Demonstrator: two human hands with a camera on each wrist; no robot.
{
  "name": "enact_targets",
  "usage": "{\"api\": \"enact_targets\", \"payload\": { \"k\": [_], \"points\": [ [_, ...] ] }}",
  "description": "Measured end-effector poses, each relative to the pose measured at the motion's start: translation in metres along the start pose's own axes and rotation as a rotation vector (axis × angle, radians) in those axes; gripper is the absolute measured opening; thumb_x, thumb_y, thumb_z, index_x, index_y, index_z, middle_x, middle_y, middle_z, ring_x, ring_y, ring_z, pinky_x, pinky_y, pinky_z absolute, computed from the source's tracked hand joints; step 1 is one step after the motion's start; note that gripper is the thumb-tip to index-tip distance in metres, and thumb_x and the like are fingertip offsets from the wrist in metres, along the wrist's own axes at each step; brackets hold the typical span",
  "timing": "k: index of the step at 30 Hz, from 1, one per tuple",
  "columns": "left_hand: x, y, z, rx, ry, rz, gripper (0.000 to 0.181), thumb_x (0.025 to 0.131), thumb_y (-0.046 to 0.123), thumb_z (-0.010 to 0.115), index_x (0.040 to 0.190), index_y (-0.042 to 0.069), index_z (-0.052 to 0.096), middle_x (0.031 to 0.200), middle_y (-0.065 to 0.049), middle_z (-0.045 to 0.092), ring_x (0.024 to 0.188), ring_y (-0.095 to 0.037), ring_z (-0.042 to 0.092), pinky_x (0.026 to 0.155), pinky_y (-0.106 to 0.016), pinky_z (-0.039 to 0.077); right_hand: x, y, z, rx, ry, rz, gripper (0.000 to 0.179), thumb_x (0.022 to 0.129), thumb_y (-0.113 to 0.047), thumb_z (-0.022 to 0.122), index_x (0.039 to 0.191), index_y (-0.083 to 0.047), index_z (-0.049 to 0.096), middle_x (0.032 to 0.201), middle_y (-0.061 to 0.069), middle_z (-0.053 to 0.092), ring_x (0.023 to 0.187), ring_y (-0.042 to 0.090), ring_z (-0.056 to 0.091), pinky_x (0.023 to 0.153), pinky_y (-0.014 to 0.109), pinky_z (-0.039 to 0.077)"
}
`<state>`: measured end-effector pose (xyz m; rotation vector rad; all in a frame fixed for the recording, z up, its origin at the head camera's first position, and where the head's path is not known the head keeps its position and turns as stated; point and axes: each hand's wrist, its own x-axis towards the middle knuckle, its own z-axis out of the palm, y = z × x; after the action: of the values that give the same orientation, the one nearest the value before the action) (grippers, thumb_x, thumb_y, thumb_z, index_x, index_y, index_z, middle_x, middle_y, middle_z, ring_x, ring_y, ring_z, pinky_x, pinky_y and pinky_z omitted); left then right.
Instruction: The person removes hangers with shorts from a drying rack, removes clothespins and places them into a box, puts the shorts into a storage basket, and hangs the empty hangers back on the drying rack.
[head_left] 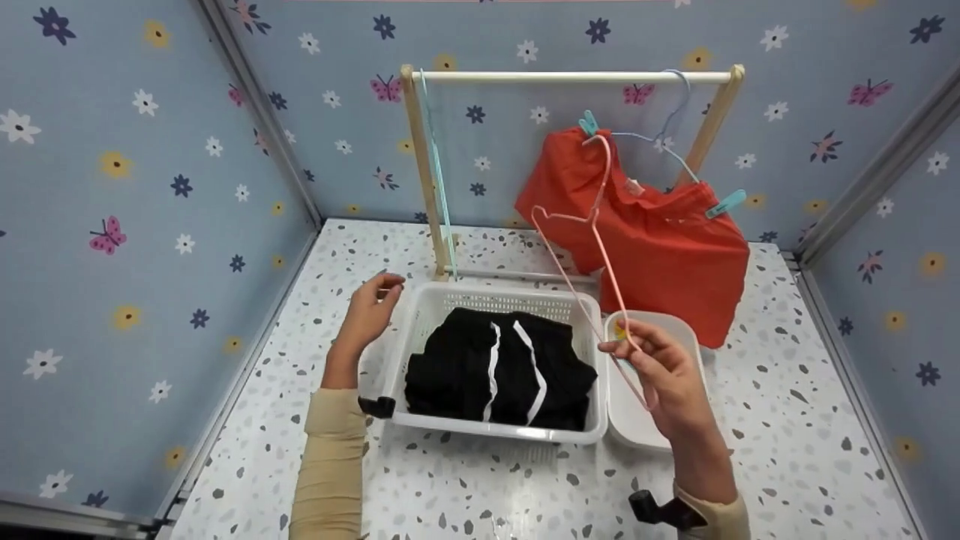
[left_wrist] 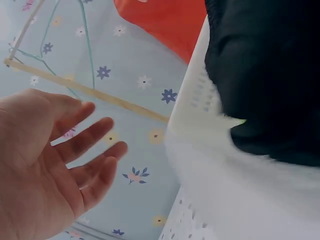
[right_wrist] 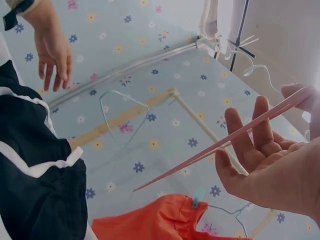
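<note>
My right hand [head_left: 671,375] holds a pink clothes hanger [head_left: 610,270] by its lower end, hook upward, over the small white bin. In the head view, the hanger overlaps the red garment [head_left: 675,262] behind it. Relaxed and empty, my left hand [head_left: 370,309] hovers beside the left rim of a white basket [head_left: 495,430]; the left wrist view shows its fingers [left_wrist: 95,137] slightly bent and spread. Inside the basket lies a black garment [head_left: 457,367] with white stripes.
Behind the basket stands a rack with a white rod [head_left: 525,77] and wooden posts. A teal hanger [head_left: 429,127] hangs at its left. The red garment hangs at right from a blue hanger [head_left: 671,124] with teal clips [head_left: 726,204]. A white bin [head_left: 637,439] adjoins the basket.
</note>
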<state>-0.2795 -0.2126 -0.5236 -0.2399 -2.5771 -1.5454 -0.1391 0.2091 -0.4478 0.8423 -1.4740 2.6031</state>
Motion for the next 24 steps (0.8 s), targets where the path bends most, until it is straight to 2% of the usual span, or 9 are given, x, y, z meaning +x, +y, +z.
{"api": "enact_targets", "payload": {
  "k": [5,8,13,18,24],
  "points": [
    [0.033,0.011,-0.009,-0.064,0.037,0.033,0.027,0.102,0.014,0.050,0.124,0.001,0.059,0.119,-0.018,0.060,0.103,-0.028,0.059,0.087,-0.042,0.046,0.016,0.004,0.008,-0.005,-0.005,0.011,0.030,0.097,0.003,0.054,0.127,0.007,0.056,0.100,0.012,0.069,0.107,0.030,0.063,0.100,0.038,0.041],
    [0.052,0.023,-0.010,-0.097,0.037,0.025,0.029,0.103,0.013,0.049,0.126,-0.001,0.057,0.121,-0.021,0.058,0.103,-0.028,0.060,0.087,-0.040,0.047,0.025,0.008,0.012,-0.001,-0.014,0.003,0.030,0.097,0.003,0.054,0.126,0.005,0.057,0.105,0.016,0.069,0.106,0.029,0.064,0.101,0.039,0.041],
    [0.082,0.044,-0.008,-0.084,0.055,0.025,0.034,0.103,0.016,0.046,0.133,0.002,0.053,0.127,-0.016,0.055,0.111,-0.026,0.056,0.093,-0.038,0.045,0.042,0.010,0.018,-0.021,-0.005,-0.010,0.030,0.095,0.002,0.058,0.125,0.005,0.058,0.108,0.019,0.068,0.105,0.030,0.065,0.097,0.041,0.044],
    [0.104,0.062,-0.008,-0.100,0.088,0.044,0.039,0.104,0.018,0.044,0.141,0.007,0.046,0.136,-0.013,0.048,0.125,-0.023,0.046,0.102,-0.038,0.038,0.058,0.012,0.029,-0.108,0.036,0.014,0.031,0.092,-0.007,0.066,0.122,-0.001,0.061,0.106,0.017,0.070,0.101,0.028,0.067,0.095,0.040,0.047],
    [0.128,0.077,-0.004,-0.155,0.092,0.066,0.045,0.105,0.020,0.043,0.149,0.010,0.036,0.147,-0.014,0.036,0.134,-0.022,0.037,0.105,-0.035,0.034,0.079,0.016,0.040,-0.153,0.033,0.037,0.032,0.092,-0.010,0.068,0.122,0.000,0.061,0.105,0.018,0.070,0.098,0.032,0.067,0.096,0.041,0.046]
  ]
}}
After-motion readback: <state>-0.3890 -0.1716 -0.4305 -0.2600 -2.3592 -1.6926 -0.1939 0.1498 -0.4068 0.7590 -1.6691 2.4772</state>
